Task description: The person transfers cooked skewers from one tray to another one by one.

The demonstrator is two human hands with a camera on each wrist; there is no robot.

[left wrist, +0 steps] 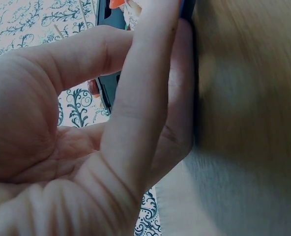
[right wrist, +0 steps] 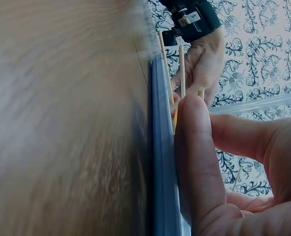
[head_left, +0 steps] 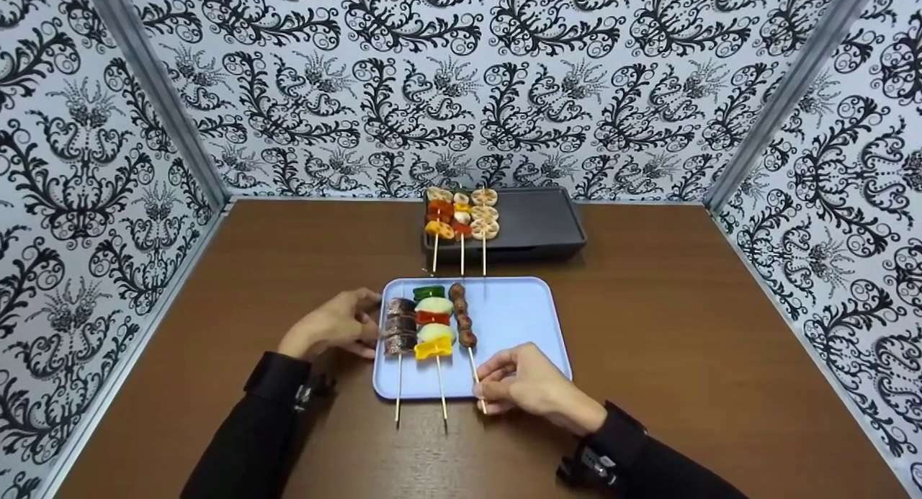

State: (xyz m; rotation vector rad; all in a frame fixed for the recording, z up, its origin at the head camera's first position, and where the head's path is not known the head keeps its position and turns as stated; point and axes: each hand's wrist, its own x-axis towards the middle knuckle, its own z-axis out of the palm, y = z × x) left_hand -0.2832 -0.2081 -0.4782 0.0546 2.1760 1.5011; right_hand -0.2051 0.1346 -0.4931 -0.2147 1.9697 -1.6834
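In the head view my right hand pinches the lower stick of a meatball skewer between thumb and fingers. That skewer lies over a pale blue tray, its stick crossing the near rim. At the tray's left rim rests my left hand, its fingers touching the edge. Left of the meatballs, a vegetable skewer and a skewer of dark-skinned fish-like chunks lie side by side. In the right wrist view, the right fingers hide most of the gripped stick.
Behind the tray stands a dark grey grill plate. On its left side lie a lotus-root slice skewer and two mixed skewers, sticks pointing toward me. Patterned walls enclose the brown table at the back and sides.
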